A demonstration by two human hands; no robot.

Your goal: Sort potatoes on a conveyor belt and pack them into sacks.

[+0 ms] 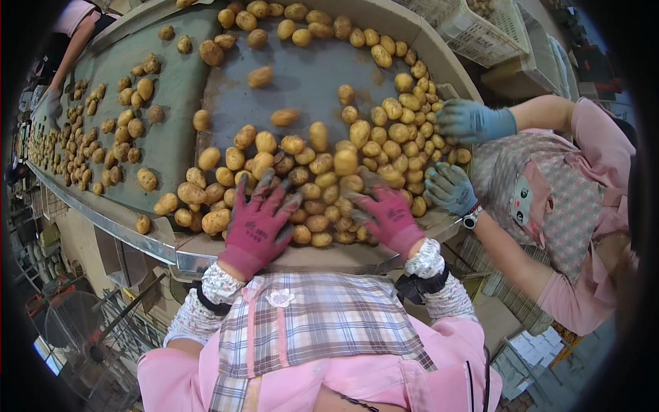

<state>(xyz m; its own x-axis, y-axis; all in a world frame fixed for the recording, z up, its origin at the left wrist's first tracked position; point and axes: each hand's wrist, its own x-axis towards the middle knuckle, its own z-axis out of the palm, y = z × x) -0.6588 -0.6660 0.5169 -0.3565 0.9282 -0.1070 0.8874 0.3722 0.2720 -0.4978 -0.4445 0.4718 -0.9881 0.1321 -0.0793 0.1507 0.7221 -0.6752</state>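
Potatoes (316,223) lie heaped along the near edge of a grey sorting table (293,62). My left hand (257,224), in a dark red work glove with grey fingertips, rests with fingers spread over the left side of this heap. To its right, my right hand (388,213) in a matching glove reaches over more potatoes. Its fingertips are blurred, and a blurred potato (345,162) is just beyond them. Both palms face down, and neither hand has its fingers wrapped around a potato.
At right, a co-worker's blue-gloved hands (476,121) touch the potato pile. A green conveyor belt (180,98) carries potatoes on the left, where another person's gloved hand (53,105) reaches in. A metal-faced rim (198,261) borders my side. A white plastic crate (484,33) stands beyond; a fan (90,345) lower left.
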